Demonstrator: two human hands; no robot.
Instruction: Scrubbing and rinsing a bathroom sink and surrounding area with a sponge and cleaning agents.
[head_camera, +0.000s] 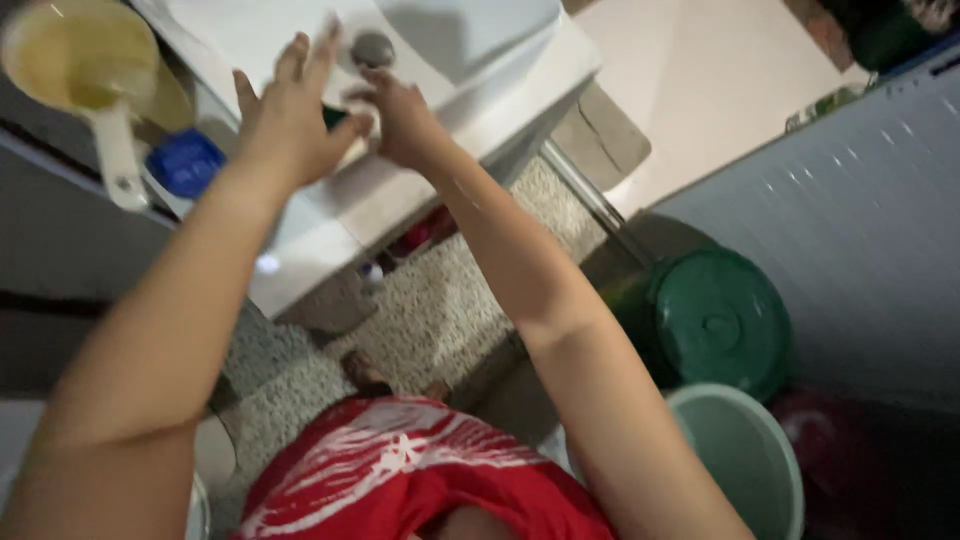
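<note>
Both my arms reach forward over a white washbasin (500, 75). My left hand (290, 115) is spread, fingers apart, over the basin's rim. My right hand (400, 115) is curled next to it, fingers bent toward a small dark green thing (335, 117) between the two hands; whether either hand grips it is unclear. A round metal drain or knob (372, 48) sits in the basin just beyond my fingers. The picture is blurred by motion.
A pale ladle-like scoop with a white handle (85, 70) and a blue lid or container (185, 162) lie left of the basin. A green lidded bucket (715, 320) and a pale green pail (745, 460) stand on the speckled floor at right. My red garment (400, 470) shows below.
</note>
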